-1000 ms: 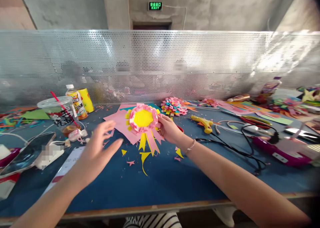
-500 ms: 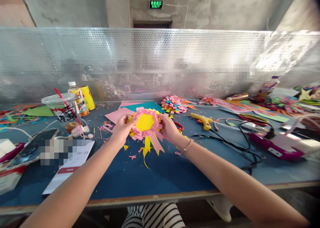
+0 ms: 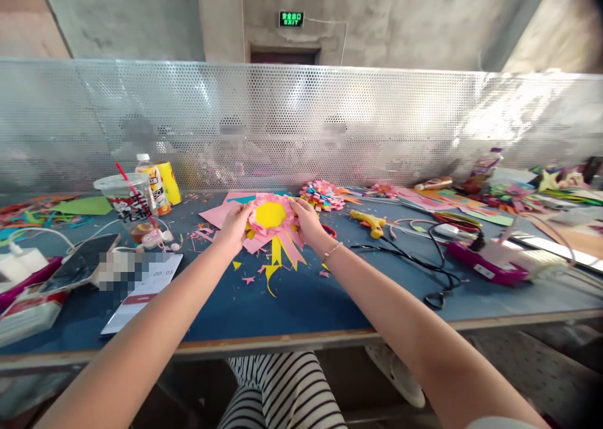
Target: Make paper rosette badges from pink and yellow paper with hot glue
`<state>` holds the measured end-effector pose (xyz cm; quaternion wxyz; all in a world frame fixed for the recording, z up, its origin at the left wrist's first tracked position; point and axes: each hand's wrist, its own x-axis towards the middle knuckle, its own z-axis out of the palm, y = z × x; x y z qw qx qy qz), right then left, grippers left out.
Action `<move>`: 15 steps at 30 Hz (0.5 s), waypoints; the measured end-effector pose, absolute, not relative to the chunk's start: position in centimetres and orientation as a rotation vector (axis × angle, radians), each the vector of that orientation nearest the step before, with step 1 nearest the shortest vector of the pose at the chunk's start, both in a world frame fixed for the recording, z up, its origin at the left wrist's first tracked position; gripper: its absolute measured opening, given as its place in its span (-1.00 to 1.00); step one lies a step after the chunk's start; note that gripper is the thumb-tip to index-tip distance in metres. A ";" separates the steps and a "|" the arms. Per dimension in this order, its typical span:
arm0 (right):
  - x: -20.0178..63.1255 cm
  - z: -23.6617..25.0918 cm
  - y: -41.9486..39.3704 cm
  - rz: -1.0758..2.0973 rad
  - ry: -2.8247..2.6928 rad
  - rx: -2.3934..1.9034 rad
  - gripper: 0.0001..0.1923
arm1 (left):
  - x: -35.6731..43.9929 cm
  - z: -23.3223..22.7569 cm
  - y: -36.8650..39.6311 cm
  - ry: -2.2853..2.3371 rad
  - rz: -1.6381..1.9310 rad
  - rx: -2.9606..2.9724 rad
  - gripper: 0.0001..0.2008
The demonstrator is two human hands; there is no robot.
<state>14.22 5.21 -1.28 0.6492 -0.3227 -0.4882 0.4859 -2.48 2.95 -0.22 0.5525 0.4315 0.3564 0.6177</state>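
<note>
In the head view, the person's left hand [image 3: 232,228] pinches a round pink-and-yellow paper rosette [image 3: 271,215] by its 9 o'clock edge; the right hand [image 3: 309,225] grips it at 3 o'clock. The rosette is between these 2 hands, over a blue tabletop [image 3: 292,313]. A yellow plastic glue gun [image 3: 374,224] lies at the rosette's 3 o'clock, beyond the right hand.

Glare whitens the right side of the metal screen [image 3: 292,118]; the exit sign [image 3: 291,19] glows green. Shadow lies under the table [image 3: 301,313]. The top-right corner darkens, and pixelation masks patches.
</note>
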 end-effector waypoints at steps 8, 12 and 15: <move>15.1 -4.2 5.6 0.969 -1.125 -0.824 -0.65 | -0.2 -1.9 3.4 0.797 1.396 0.867 -0.63; 14.9 -4.2 4.8 0.987 -1.174 -0.830 -0.64 | -0.6 -2.6 3.3 0.755 1.424 0.906 -0.60; 14.8 -3.9 4.4 0.970 -1.202 -0.882 -0.62 | -1.2 -3.3 3.8 0.727 1.453 0.956 -0.56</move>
